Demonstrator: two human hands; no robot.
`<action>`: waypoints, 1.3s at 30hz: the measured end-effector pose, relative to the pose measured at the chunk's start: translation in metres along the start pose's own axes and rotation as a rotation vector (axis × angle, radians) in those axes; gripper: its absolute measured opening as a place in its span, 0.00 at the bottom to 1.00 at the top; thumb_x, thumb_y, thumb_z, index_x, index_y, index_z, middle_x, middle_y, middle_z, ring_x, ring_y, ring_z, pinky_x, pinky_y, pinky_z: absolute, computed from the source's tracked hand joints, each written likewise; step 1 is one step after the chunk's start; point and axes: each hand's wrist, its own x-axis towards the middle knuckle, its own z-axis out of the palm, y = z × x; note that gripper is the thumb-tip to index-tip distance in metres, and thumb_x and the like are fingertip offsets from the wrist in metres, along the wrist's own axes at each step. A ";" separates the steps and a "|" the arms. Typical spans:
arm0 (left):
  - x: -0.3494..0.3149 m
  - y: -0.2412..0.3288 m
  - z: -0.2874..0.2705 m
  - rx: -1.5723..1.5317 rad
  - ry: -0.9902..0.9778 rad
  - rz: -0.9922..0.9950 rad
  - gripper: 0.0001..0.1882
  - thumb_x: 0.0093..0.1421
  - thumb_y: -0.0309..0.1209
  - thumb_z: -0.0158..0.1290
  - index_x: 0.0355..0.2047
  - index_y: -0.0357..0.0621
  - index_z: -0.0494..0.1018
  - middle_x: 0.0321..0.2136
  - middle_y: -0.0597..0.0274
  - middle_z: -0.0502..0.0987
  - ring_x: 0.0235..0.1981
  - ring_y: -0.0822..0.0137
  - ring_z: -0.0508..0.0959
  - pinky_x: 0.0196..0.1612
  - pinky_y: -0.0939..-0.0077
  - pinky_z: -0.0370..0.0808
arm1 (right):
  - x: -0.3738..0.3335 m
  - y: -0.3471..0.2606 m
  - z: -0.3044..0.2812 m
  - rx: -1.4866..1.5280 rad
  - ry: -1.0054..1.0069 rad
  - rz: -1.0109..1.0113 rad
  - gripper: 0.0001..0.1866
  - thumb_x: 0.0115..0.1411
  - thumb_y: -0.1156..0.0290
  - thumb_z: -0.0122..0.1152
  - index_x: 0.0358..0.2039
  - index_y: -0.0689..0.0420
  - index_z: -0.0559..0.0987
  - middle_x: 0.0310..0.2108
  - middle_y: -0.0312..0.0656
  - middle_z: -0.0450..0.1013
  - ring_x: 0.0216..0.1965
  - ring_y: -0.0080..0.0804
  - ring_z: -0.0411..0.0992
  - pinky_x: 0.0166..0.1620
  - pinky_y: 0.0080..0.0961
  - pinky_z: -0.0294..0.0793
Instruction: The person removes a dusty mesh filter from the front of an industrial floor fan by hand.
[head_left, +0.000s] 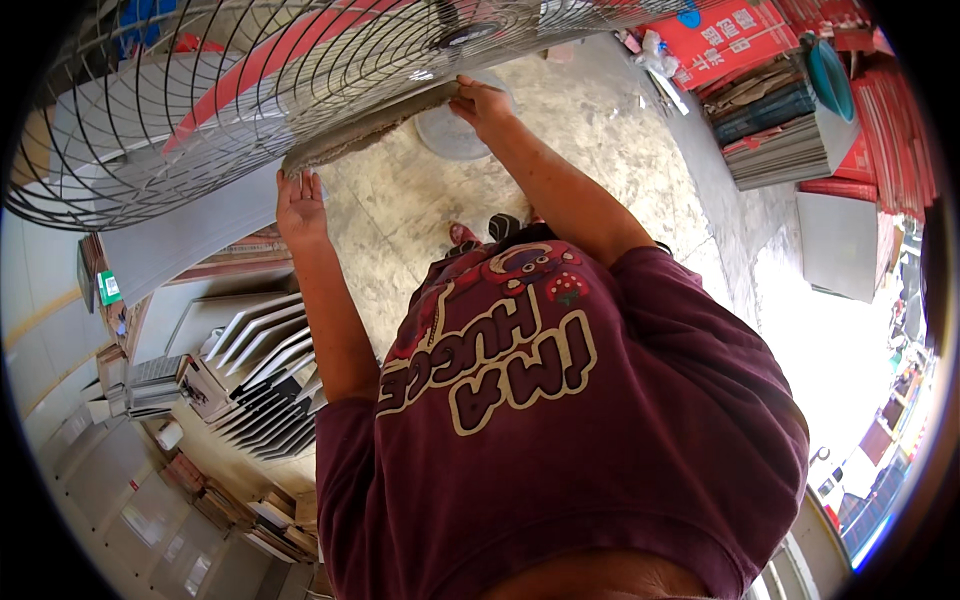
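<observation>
A long grey slab-like piece (pixel 370 128) with a rough, crumbly edge slants across the top of the view, and I cannot tell its exact kind. My left hand (pixel 302 205) grips its left end, palm turned up, fingertips at the edge. At the far right end, the fingers of my right hand (pixel 482 105) are closed on the same piece. A big fan (pixel 250 110) with a black wire guard and a red blade covers the area just above and beyond it, hiding much of its far side. Both arms are stretched forward.
A round grey disc (pixel 455 135) lies on the worn floor (pixel 610 160) beyond my feet. White and dark panels (pixel 265 350) stand in a rack at left. Red boxes (pixel 730 40), stacked boards (pixel 780 150) and a teal basin (pixel 832 80) fill the far right.
</observation>
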 end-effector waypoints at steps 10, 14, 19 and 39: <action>0.021 -0.103 0.039 0.018 0.052 -0.294 0.18 0.54 0.24 0.49 0.47 0.46 0.65 0.42 0.57 0.69 0.47 0.55 0.69 0.48 0.59 0.69 | 0.026 -0.067 -0.071 0.080 0.162 -0.124 0.14 0.53 0.82 0.50 0.41 0.60 0.73 0.32 0.40 0.72 0.32 0.32 0.72 0.39 0.29 0.76; 0.018 -0.136 0.066 0.047 0.056 -0.382 0.19 0.55 0.24 0.49 0.48 0.47 0.64 0.46 0.57 0.69 0.50 0.56 0.67 0.51 0.59 0.65 | 0.027 -0.102 -0.088 0.119 0.232 -0.171 0.14 0.56 0.81 0.47 0.44 0.60 0.72 0.34 0.41 0.71 0.35 0.35 0.72 0.43 0.32 0.75; 0.010 -0.178 0.093 0.103 -0.030 -0.452 0.23 0.55 0.24 0.48 0.52 0.47 0.62 0.48 0.58 0.68 0.52 0.56 0.65 0.54 0.58 0.61 | 0.026 -0.142 -0.113 0.220 0.314 -0.249 0.14 0.57 0.81 0.48 0.44 0.59 0.73 0.36 0.41 0.69 0.36 0.36 0.71 0.45 0.34 0.75; -0.025 -0.241 0.169 0.147 -0.255 -0.574 0.22 0.51 0.22 0.51 0.48 0.46 0.65 0.47 0.61 0.67 0.55 0.56 0.61 0.55 0.61 0.58 | 0.027 -0.225 -0.140 0.236 0.380 -0.530 0.15 0.52 0.83 0.51 0.42 0.60 0.74 0.32 0.41 0.72 0.28 0.31 0.72 0.35 0.28 0.76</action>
